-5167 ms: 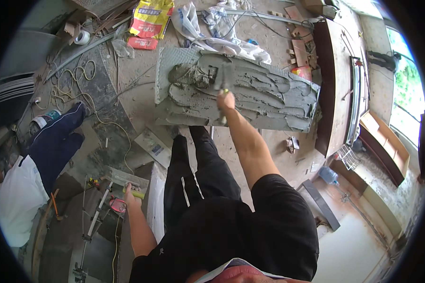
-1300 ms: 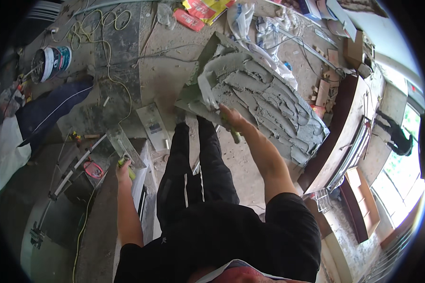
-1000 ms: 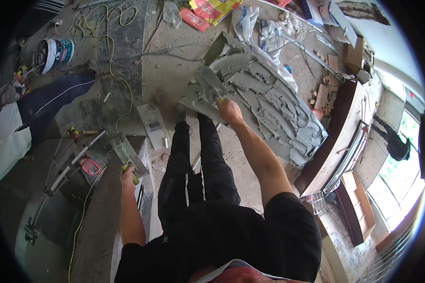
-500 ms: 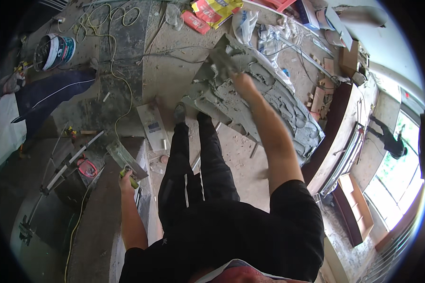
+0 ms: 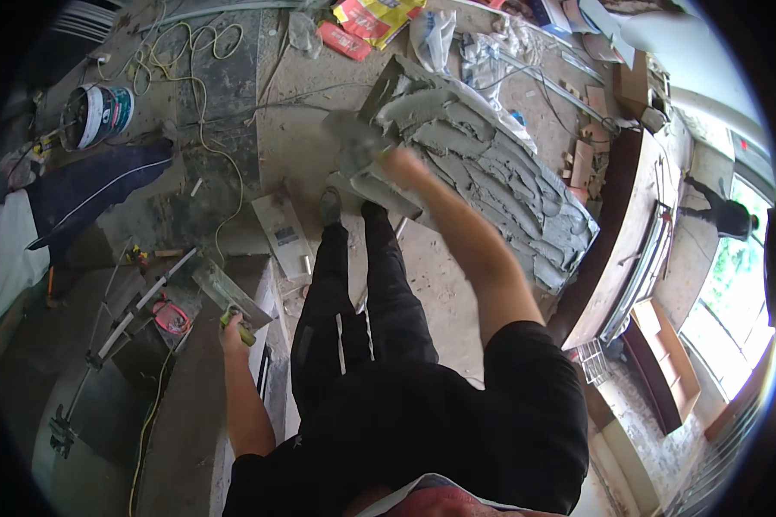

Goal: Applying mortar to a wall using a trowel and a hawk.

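Note:
A large slab-shaped panel [image 5: 500, 177] coated in wet grey mortar stands ahead of me, its surface covered in ridges and swirls. At its left end, my right hand [image 5: 405, 170] is closed on a trowel [image 5: 355, 136], whose blade is smeared by motion. Low on the left, my left hand [image 5: 233, 334] grips the green handle of a second trowel [image 5: 230, 290], a flat rectangular one, held away from the mortar. Both my feet stand on the floor between the two hands; a grey flat board [image 5: 282, 231] lies beside my left foot.
At left, a co-worker's dark-trousered leg [image 5: 103, 185] stretches near a bucket [image 5: 99, 116]. A yellow cable [image 5: 203, 99] snakes over the floor. Bags [image 5: 378, 19] and plastic wrap lie beyond the panel. A wooden cabinet [image 5: 616, 237] stands at right; another person [image 5: 722, 214] is by the window.
My right hand has swept the trowel left and toward me, to the panel's left end. The mortar there looks more spread. My left hand stays nearly still with its trowel.

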`<move>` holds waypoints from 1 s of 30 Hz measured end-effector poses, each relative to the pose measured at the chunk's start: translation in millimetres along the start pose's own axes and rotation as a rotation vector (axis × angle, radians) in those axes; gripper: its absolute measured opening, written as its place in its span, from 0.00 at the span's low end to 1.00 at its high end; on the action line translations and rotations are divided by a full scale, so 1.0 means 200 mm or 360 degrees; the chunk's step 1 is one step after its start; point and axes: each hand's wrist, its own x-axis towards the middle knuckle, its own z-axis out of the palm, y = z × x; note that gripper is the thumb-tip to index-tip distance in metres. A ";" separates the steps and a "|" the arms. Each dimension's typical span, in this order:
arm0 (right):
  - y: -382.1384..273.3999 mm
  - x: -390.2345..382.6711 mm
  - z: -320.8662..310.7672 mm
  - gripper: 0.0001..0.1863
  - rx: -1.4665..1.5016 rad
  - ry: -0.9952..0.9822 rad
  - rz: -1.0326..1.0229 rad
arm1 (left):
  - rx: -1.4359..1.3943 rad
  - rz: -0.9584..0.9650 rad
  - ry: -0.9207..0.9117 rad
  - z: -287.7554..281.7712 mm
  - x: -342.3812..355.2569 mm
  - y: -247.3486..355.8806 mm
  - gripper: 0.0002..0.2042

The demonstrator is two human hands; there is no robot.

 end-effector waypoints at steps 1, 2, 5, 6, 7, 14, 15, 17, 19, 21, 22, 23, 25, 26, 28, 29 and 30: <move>0.09 0.00 -0.12 0.30 0.0058 0.0066 0.0093 | 0.0024 -0.0001 -0.0032 0.00 0.02 0.00 0.09; 0.16 0.03 -0.25 0.29 0.0114 0.0134 0.0177 | 0.0042 0.0005 -0.0063 0.01 0.05 0.01 0.09; 0.27 -0.01 -0.31 0.26 0.0230 0.0134 0.0365 | 0.0086 0.0019 -0.0130 0.03 0.09 0.02 0.09; 0.27 -0.07 -0.23 0.25 0.0236 -0.0008 0.0381 | 0.0119 0.0023 -0.0110 0.05 0.07 0.01 0.09; 0.28 -0.09 -0.23 0.25 0.0249 -0.0004 0.0383 | 0.0155 0.0032 -0.0095 0.07 0.06 0.01 0.09; 0.60 -0.09 -0.55 0.12 -0.1312 0.0763 -0.0262 | 0.0283 0.0030 -0.0217 0.14 0.02 0.11 0.09; 0.67 -0.07 -0.59 0.12 -0.1159 0.0804 -0.0146 | 0.0295 0.0021 -0.0242 0.18 0.02 0.11 0.09; 0.76 -0.08 -0.53 0.12 -0.1009 0.0849 -0.0015 | 0.0299 0.0065 -0.0202 0.22 0.02 0.13 0.09; 0.70 -0.14 -0.27 0.15 -0.0012 0.0680 0.0407 | 0.0293 0.0115 -0.0155 0.24 0.02 0.15 0.09; 0.59 -0.19 -0.12 0.20 0.0980 0.0463 0.0742 | 0.0278 0.0115 -0.0173 0.28 0.03 0.14 0.09; 0.55 -0.26 -0.11 0.26 0.1223 0.0262 0.0671 | 0.0289 0.0111 -0.0180 0.26 0.05 0.14 0.09; 0.55 -0.30 -0.15 0.28 0.1163 0.0186 0.0680 | 0.0300 0.0107 -0.0185 0.24 0.05 0.13 0.09; 0.53 -0.38 -0.27 0.29 0.1060 0.0204 0.0666 | 0.0305 0.0115 -0.0182 0.22 0.06 0.13 0.09; 0.50 -0.41 -0.31 0.30 0.1019 0.0296 0.0644 | 0.0312 0.0110 -0.0160 0.21 0.06 0.13 0.10; 0.48 -0.35 -0.39 0.30 0.1034 0.0385 0.0537 | 0.0344 0.0094 -0.0142 0.24 0.06 0.12 0.10; 0.45 -0.29 -0.43 0.29 0.1040 0.0461 0.0432 | 0.0360 0.0084 -0.0126 0.25 0.06 0.12 0.10; 0.36 -0.23 -0.48 0.30 0.1148 0.0465 0.0398 | 0.0373 0.0093 -0.0117 0.23 0.06 0.12 0.10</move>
